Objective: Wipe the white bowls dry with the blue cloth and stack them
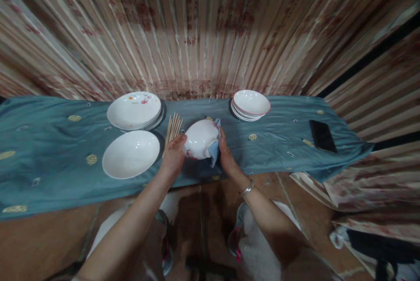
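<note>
A white bowl (199, 137) with red flower prints is tilted on its side above the table, its outside and foot turned toward me. My left hand (174, 153) grips its left edge, thumb on the outer wall. On the bowl's right side, my right hand (226, 153) presses a blue cloth (214, 149) against the base. Part of the cloth sticks up past the bowl's rim. The fingers behind the bowl are hidden. Several wooden chopsticks (173, 128) lie just beyond my left hand.
Left of the chopsticks are a stack of flowered plates (134, 109) and a wide white bowl (131, 155). A stack of red-rimmed bowls (251, 102) stands at the back right. A black phone (323, 136) lies near the right end of the cloth-covered table (275, 145). Curtains hang behind.
</note>
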The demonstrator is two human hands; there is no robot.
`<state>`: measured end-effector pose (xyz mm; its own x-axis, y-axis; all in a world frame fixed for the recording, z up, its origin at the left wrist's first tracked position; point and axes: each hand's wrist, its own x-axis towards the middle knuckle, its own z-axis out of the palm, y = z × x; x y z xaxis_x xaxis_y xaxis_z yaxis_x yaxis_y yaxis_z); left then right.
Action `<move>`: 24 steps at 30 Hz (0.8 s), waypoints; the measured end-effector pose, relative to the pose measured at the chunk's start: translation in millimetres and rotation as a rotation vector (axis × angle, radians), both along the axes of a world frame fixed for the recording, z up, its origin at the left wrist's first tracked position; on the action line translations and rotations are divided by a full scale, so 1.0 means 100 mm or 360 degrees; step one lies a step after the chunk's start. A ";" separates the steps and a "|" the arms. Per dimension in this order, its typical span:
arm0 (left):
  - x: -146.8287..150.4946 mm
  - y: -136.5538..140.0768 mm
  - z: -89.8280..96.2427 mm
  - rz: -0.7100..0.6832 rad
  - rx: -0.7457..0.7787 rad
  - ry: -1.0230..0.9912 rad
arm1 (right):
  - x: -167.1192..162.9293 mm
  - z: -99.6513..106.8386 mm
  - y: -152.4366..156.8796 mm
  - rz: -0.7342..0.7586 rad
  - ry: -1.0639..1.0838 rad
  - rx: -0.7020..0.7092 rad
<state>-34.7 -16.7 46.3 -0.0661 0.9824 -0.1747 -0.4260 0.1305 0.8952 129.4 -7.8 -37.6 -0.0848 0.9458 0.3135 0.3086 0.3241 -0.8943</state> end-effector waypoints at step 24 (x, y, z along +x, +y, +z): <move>-0.02 0.01 0.02 0.0146 0.0008 0.0127 | 0.28 0.42 -0.12 0.0177 0.0561 -0.0347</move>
